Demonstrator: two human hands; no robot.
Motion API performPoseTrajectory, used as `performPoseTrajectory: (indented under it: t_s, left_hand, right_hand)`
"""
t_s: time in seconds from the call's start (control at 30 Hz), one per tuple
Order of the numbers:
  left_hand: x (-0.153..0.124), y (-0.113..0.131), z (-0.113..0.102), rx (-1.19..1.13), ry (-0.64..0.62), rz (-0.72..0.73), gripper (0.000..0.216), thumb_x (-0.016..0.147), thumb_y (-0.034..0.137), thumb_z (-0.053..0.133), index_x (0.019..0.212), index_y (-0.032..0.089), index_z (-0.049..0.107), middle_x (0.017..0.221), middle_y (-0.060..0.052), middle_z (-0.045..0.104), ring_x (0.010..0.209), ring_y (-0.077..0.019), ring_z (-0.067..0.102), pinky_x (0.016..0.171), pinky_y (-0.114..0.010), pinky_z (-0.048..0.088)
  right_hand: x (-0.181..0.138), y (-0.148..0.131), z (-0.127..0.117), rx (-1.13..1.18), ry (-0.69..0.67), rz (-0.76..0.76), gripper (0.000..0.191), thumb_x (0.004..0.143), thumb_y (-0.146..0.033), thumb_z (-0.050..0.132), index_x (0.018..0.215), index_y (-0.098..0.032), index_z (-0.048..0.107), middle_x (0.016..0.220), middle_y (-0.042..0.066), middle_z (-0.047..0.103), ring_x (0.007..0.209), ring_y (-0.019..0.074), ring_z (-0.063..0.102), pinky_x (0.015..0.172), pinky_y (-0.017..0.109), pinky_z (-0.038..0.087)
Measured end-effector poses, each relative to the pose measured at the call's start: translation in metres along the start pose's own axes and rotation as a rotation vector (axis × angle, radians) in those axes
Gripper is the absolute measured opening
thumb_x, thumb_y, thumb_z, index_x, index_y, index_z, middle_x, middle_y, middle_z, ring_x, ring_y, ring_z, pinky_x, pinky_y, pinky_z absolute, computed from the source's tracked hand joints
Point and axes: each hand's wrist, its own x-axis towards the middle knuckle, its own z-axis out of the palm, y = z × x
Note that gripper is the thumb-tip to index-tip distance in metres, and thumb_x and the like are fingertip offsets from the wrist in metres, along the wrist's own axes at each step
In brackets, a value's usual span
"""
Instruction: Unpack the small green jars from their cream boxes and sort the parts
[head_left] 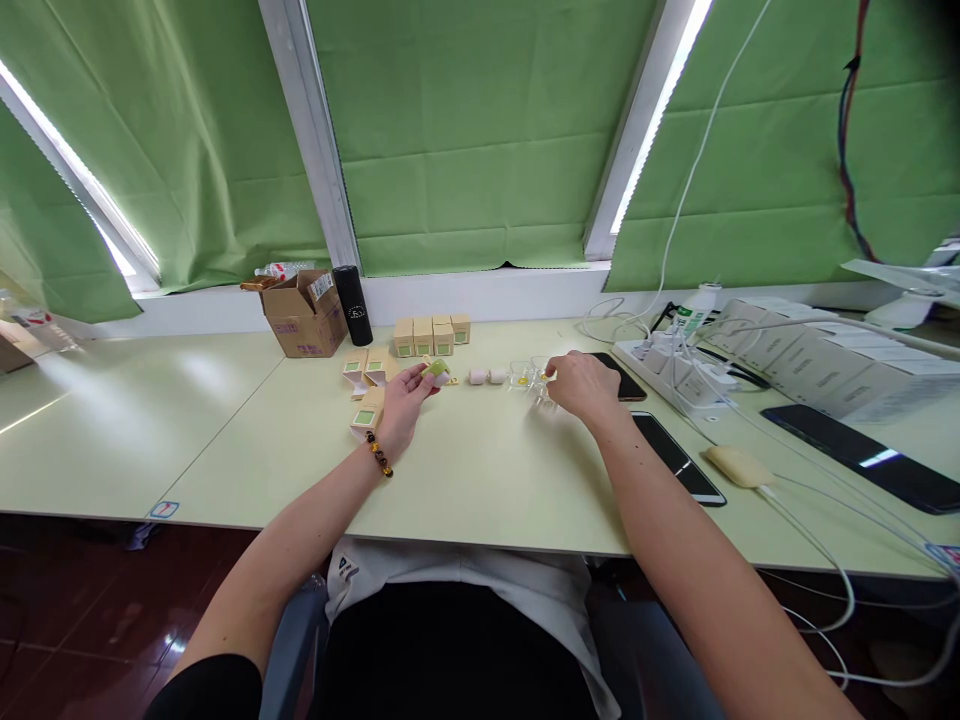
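My left hand, with a beaded bracelet on its wrist, holds a small green-and-white piece between thumb and fingers. My right hand reaches over a group of small clear containers, some with yellow bits inside. Its fingers are pinched together at the group's right side, and what lies between them is hidden. Between the hands, two small pale cylinders lie on the table. Open kraft boxes with green squares sit beside my left hand, and a row of similar small boxes stands behind it.
At the back left are an open cardboard carton and a black bottle. Phones, a power strip, a cream charger case, loose cables and a row of white boxes crowd the right side.
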Motion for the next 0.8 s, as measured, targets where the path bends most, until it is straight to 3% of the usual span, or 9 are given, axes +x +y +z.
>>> performPoseTrajectory:
  t_s: [0.13, 0.33, 0.5, 0.63, 0.8]
  left_hand:
    - [0.000, 0.001, 0.001, -0.008, 0.001, -0.006, 0.047, 0.084, 0.033, 0.088, 0.121, 0.014, 0.069, 0.121, -0.015, 0.078, 0.111, -0.0236, 0.074, 0.112, -0.047, 0.053]
    - [-0.001, 0.002, 0.002, -0.012, -0.008, -0.005, 0.045, 0.084, 0.033, 0.088, 0.120, 0.015, 0.069, 0.120, -0.014, 0.078, 0.111, -0.0236, 0.074, 0.113, -0.048, 0.052]
    - [-0.001, 0.002, 0.002, -0.027, -0.010, -0.007, 0.047, 0.082, 0.036, 0.090, 0.119, 0.015, 0.070, 0.119, -0.014, 0.078, 0.108, -0.0224, 0.074, 0.112, -0.048, 0.053]
    - [-0.003, 0.003, 0.004, -0.008, -0.085, -0.035, 0.044, 0.084, 0.045, 0.087, 0.111, 0.013, 0.074, 0.114, -0.014, 0.079, 0.099, -0.0213, 0.075, 0.110, -0.049, 0.056]
    - [-0.007, 0.005, 0.007, 0.000, -0.186, -0.103, 0.049, 0.087, 0.057, 0.081, 0.103, 0.011, 0.076, 0.108, -0.016, 0.079, 0.096, -0.0240, 0.078, 0.109, -0.050, 0.057]
  right_hand:
    - [-0.002, -0.005, 0.008, -0.092, 0.086, -0.201, 0.032, 0.092, -0.023, 0.061, 0.115, -0.028, 0.083, 0.124, 0.017, 0.067, 0.121, 0.0331, 0.055, 0.102, 0.044, 0.042]
    - [0.002, -0.007, 0.024, -0.142, 0.076, -0.208, 0.035, 0.097, -0.028, 0.056, 0.122, -0.028, 0.082, 0.123, 0.018, 0.067, 0.121, 0.0347, 0.052, 0.104, 0.046, 0.036]
    - [0.002, -0.010, 0.021, -0.116, 0.101, -0.203, 0.032, 0.098, -0.032, 0.057, 0.114, -0.022, 0.082, 0.120, 0.019, 0.068, 0.119, 0.0355, 0.052, 0.103, 0.047, 0.035]
    - [-0.008, -0.023, 0.014, 0.057, 0.280, -0.266, 0.030, 0.100, -0.034, 0.055, 0.111, -0.018, 0.078, 0.114, 0.017, 0.069, 0.117, 0.0334, 0.053, 0.104, 0.046, 0.036]
    - [-0.029, -0.057, 0.021, 0.400, 0.440, -0.594, 0.039, 0.101, -0.037, 0.055, 0.133, -0.019, 0.063, 0.130, 0.017, 0.064, 0.125, 0.0336, 0.054, 0.108, 0.049, 0.042]
